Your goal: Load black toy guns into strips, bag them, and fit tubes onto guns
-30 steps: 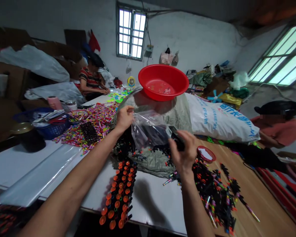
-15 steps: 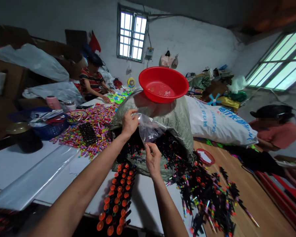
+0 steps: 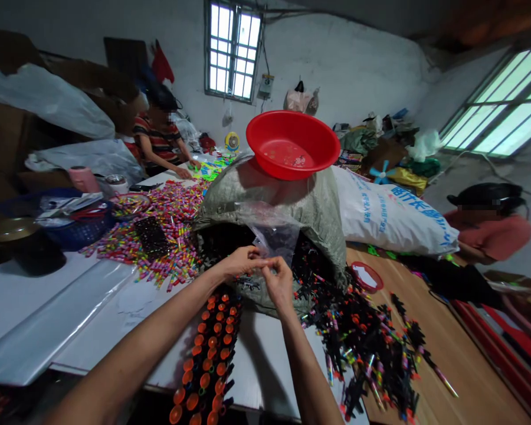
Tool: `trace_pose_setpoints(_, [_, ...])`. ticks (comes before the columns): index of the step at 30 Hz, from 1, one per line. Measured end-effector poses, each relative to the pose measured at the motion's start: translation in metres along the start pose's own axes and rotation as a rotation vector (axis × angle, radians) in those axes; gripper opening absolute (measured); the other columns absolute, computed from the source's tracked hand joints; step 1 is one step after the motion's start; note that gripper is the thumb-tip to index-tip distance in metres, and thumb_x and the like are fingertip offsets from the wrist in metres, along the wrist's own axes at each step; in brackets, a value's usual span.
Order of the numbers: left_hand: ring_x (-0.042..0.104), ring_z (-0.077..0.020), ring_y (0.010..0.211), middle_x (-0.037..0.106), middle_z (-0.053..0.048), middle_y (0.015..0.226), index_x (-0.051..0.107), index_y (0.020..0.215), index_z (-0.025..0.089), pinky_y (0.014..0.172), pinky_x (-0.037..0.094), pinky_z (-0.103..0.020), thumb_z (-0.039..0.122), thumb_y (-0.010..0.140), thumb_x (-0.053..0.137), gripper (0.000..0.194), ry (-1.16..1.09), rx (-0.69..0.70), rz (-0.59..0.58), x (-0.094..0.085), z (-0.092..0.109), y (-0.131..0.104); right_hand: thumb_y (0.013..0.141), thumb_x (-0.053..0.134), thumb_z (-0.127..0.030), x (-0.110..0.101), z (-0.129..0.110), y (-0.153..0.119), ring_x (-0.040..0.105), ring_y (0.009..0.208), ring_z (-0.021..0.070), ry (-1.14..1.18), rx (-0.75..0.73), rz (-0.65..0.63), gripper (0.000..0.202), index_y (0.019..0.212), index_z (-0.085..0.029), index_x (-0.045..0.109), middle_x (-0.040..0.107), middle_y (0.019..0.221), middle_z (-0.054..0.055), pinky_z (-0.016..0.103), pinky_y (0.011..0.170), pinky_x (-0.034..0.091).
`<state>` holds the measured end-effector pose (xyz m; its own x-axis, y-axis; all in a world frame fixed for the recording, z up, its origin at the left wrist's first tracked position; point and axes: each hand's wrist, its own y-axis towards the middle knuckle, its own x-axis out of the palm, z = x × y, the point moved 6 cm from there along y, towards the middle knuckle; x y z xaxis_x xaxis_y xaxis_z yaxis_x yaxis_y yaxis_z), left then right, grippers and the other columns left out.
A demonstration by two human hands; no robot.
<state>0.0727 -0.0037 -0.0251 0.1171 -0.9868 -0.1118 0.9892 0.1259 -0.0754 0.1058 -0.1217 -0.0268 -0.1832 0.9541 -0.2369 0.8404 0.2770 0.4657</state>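
A clear plastic bag [image 3: 279, 233] hangs upright from both hands, in front of the opening of a large grey-green woven sack [image 3: 230, 192]. My left hand [image 3: 243, 261] pinches the bag's lower end, its fingers closed. Right beside it, fingertips almost touching, my right hand [image 3: 278, 278] is closed on the same end. Below my hands, rows of orange round cups on black pieces [image 3: 211, 348] stand on the white table [image 3: 261, 360]. Black toy pieces with orange tips [image 3: 363, 330] spill out of the sack to the right.
A red basin [image 3: 292, 147] rests on the sack. Colourful small tubes [image 3: 177, 212] are heaped at the left, near a blue basket [image 3: 82, 227] and a flat plastic sheet [image 3: 62, 319]. One person [image 3: 159, 141] sits back left, another [image 3: 491, 230] at the right.
My left hand has moved down from the bag's upper corner to beside my right hand. The bag now stands up above both hands. The view has shifted slightly.
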Motion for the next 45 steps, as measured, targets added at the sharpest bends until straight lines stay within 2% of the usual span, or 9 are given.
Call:
trace_pose_setpoints(9, [0.047,-0.0071,0.052,0.053,0.006,0.060,0.061,0.088,0.012,0.055,0.040,-0.021,0.027,0.060,0.074,0.035,-0.152,0.151,-0.132,0.030,0.034,-0.002,0.061,0.071,-0.035,-0.055,-0.025,0.007,0.051,0.059,0.0127,0.129,-0.014,0.139,0.028,0.080,-0.021,0.057,0.055,0.062,-0.006,0.026,0.061,0.044])
trace_pose_setpoints(14, [0.056,-0.0125,0.066,0.059,0.002,0.068,0.065,0.088,0.015,0.069,0.045,-0.026,0.012,0.071,0.056,0.020,0.385,0.275,0.080,0.021,0.041,-0.004,0.065,0.068,-0.042,-0.096,-0.010,-0.002,0.050,0.058,0.0132,0.075,0.055,0.280,0.032,0.086,-0.020,0.058,0.052,0.062,-0.006,0.028,0.061,0.044])
trace_pose_setpoints(17, [0.061,-0.0190,0.084,0.062,-0.004,0.079,0.063,0.073,0.017,0.084,0.046,-0.032,0.012,0.075,0.048,0.016,0.570,0.229,0.237,0.019,0.035,-0.004,0.065,0.067,-0.044,-0.096,0.002,-0.013,0.055,0.068,0.0168,-0.147,0.028,0.260,0.042,0.098,-0.019,0.059,0.058,0.076,0.000,0.033,0.068,0.047])
trace_pose_setpoints(24, [0.066,-0.0221,0.078,0.063,-0.005,0.064,0.051,0.060,0.017,0.079,0.051,-0.037,0.012,0.075,0.047,0.017,0.245,0.082,0.080,0.052,0.013,0.004,0.072,0.050,-0.028,-0.071,0.036,-0.032,0.054,0.061,0.0163,-0.452,0.068,0.214,0.048,0.119,-0.018,0.056,0.065,0.088,0.005,0.029,0.060,0.043])
trace_pose_setpoints(31, [0.068,-0.0167,0.074,0.068,-0.006,0.069,0.053,0.070,0.015,0.078,0.055,-0.036,0.022,0.084,0.044,0.018,-0.496,0.136,0.202,-0.017,0.033,0.004,0.063,0.052,-0.027,-0.096,0.084,-0.045,0.050,0.055,0.0144,-0.334,0.186,0.192,0.012,0.064,-0.022,0.063,0.059,0.064,0.000,0.028,0.056,0.040])
trace_pose_setpoints(34, [0.064,-0.0139,0.063,0.066,-0.002,0.063,0.054,0.070,0.015,0.071,0.053,-0.030,0.027,0.080,0.055,0.016,-0.368,0.185,0.184,-0.029,0.041,-0.009,0.070,0.052,-0.038,-0.114,0.072,-0.037,0.057,0.061,0.0172,-0.261,0.190,0.238,0.023,0.075,-0.019,0.065,0.063,0.068,0.004,0.031,0.060,0.046])
trace_pose_setpoints(38, [0.057,-0.0111,0.058,0.065,0.000,0.063,0.056,0.067,0.015,0.061,0.046,-0.024,0.030,0.078,0.057,0.018,-0.044,0.195,0.116,-0.008,0.038,-0.018,0.075,0.057,-0.049,-0.122,0.032,-0.024,0.065,0.076,0.0189,0.077,0.286,0.159,0.049,0.111,-0.017,0.061,0.068,0.096,0.010,0.033,0.063,0.053])
trace_pose_setpoints(42, [0.055,-0.0112,0.059,0.063,-0.001,0.064,0.057,0.068,0.015,0.059,0.044,-0.023,0.032,0.079,0.053,0.021,-0.018,0.150,-0.008,0.029,0.022,-0.017,0.060,0.073,-0.044,-0.081,0.006,-0.035,0.067,0.079,0.0210,0.260,0.419,-0.182,0.065,0.118,-0.019,0.058,0.067,0.109,0.011,0.033,0.058,0.055])
trace_pose_setpoints(45, [0.056,-0.0123,0.059,0.063,-0.001,0.066,0.058,0.076,0.015,0.057,0.044,-0.024,0.038,0.078,0.055,0.023,-0.018,0.059,-0.035,0.050,0.005,-0.019,0.066,0.067,-0.044,-0.064,0.008,-0.044,0.064,0.064,0.0168,0.171,0.377,-0.086,0.055,0.113,-0.018,0.059,0.070,0.093,0.007,0.029,0.052,0.052])
